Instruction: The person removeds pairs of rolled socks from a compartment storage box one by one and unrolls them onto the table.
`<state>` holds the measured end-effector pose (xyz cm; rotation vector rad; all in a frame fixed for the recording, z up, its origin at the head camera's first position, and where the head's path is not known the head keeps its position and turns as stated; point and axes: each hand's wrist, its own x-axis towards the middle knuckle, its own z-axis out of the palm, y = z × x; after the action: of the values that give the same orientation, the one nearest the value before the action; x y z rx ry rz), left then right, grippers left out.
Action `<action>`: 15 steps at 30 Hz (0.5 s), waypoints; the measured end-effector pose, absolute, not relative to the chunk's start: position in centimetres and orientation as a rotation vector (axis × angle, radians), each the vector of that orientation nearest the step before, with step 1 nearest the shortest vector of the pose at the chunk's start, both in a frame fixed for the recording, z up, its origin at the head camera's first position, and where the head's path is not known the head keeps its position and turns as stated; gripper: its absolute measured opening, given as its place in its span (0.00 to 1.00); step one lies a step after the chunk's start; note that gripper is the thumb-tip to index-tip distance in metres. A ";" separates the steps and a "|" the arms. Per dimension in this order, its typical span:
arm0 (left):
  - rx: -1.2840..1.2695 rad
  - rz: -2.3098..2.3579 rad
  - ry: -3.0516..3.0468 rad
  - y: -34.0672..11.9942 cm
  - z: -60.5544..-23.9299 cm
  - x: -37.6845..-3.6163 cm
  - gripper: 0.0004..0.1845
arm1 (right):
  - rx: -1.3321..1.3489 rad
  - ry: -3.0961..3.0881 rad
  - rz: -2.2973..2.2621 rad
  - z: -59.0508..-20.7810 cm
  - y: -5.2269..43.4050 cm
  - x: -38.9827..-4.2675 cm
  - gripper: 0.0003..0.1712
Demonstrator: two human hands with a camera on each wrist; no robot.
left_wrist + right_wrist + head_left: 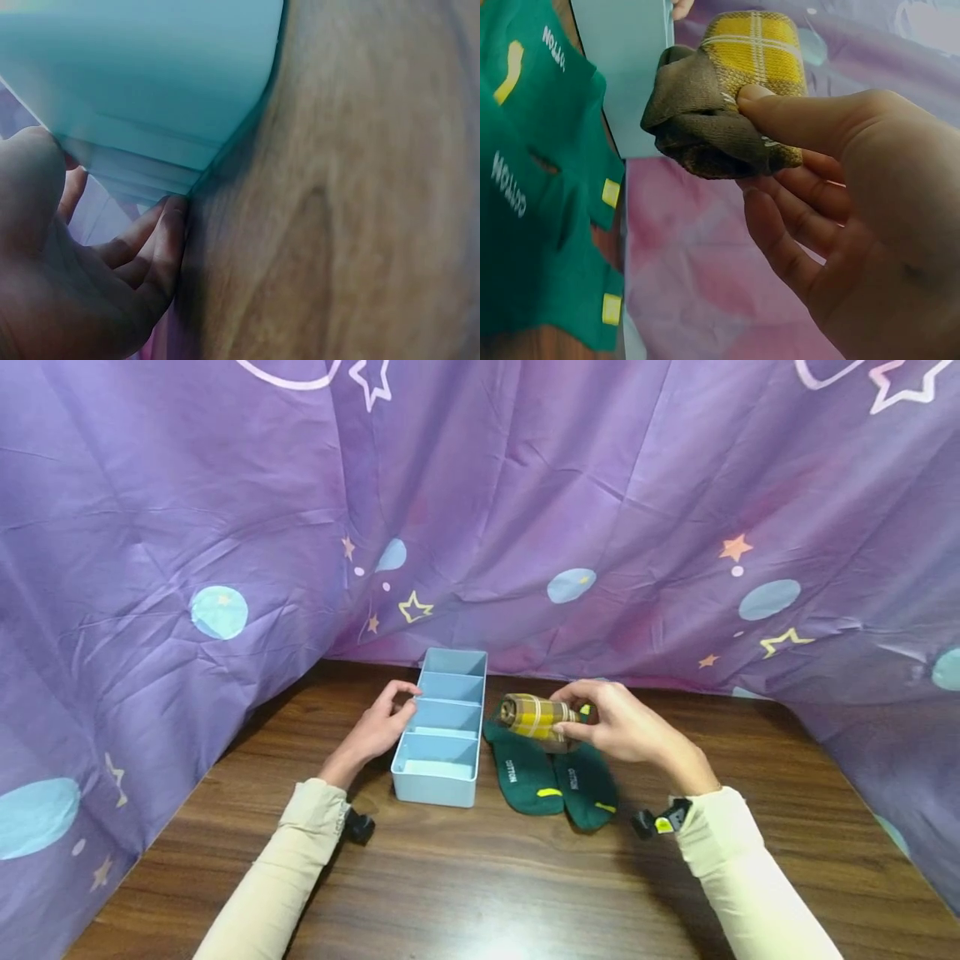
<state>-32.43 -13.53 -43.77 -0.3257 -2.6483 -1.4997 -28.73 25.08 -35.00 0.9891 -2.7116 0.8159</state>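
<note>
My right hand (618, 722) pinches a rolled-up pair of yellow and brown plaid socks (536, 717) between thumb and fingers, above the table. In the right wrist view the folded brown cuff of the plaid socks (697, 120) faces the camera. Below them a pair of dark green socks (528, 777) lies flat, with white COTTON lettering and yellow marks. To their left stands a light blue divided box (435, 789), its compartments in a row. My left hand (381, 727) touches the box's left side with loosely bent fingers (169, 240).
The brown wooden table (465, 877) carries the box and socks. A purple curtain (525, 527) with stars and planets hangs behind the table and along both sides. A small black device (660, 820) is strapped at the right wrist, another (358, 827) at the left.
</note>
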 end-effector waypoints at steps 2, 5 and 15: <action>-0.325 -1.502 -2.641 -13.5 -43.8 -32.5 0.19 | 0.971 -2.721 0.810 -35.1 25.9 -28.5 0.16; -0.332 -1.510 -2.639 -13.4 -43.9 -32.5 0.19 | 0.947 -2.741 0.825 -35.4 27.1 -28.2 0.16; -0.320 -1.525 -2.625 -13.4 -43.9 -32.3 0.17 | 0.915 -2.774 0.871 -36.3 30.9 -27.5 0.16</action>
<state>-32.29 -13.35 -43.94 -0.3200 -2.6255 -1.5253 -27.45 30.85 -36.27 0.9154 -2.7741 0.8713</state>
